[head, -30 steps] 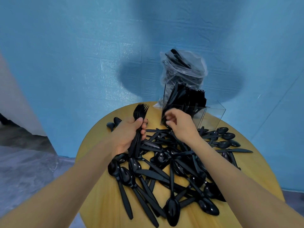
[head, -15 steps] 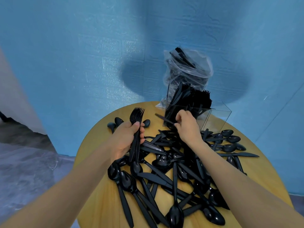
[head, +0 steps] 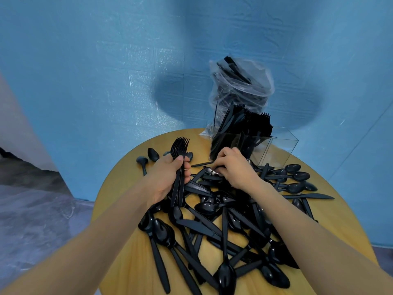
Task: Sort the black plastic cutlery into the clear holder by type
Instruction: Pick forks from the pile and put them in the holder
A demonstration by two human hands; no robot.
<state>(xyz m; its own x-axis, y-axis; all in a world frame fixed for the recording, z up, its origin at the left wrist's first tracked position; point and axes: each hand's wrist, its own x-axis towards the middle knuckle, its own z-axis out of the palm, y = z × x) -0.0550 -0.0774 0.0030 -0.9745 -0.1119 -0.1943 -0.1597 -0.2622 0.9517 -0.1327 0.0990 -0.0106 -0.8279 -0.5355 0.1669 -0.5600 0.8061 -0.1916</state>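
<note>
My left hand [head: 168, 177] grips a stacked bundle of black forks [head: 179, 150], tines up and pointing away from me. My right hand [head: 232, 167] reaches down into the heap of black cutlery [head: 212, 220], its fingers curled round a piece at the heap's far edge; which type it is stays hidden under the fingers. Just behind that hand stands the clear holder [head: 282, 145], with knives and forks upright in its left compartments and a right compartment showing nothing inside.
The round wooden table [head: 127, 262] ends close on the left and at the front. A clear plastic bag of more black cutlery [head: 242, 86] leans behind the holder against the blue wall. Loose spoons [head: 297, 176] lie to the right, and others [head: 153, 154] at the far left.
My right hand has come down from the holder's front onto the far edge of the heap and closed on a piece. The left hand keeps its fork bundle, barely moved.
</note>
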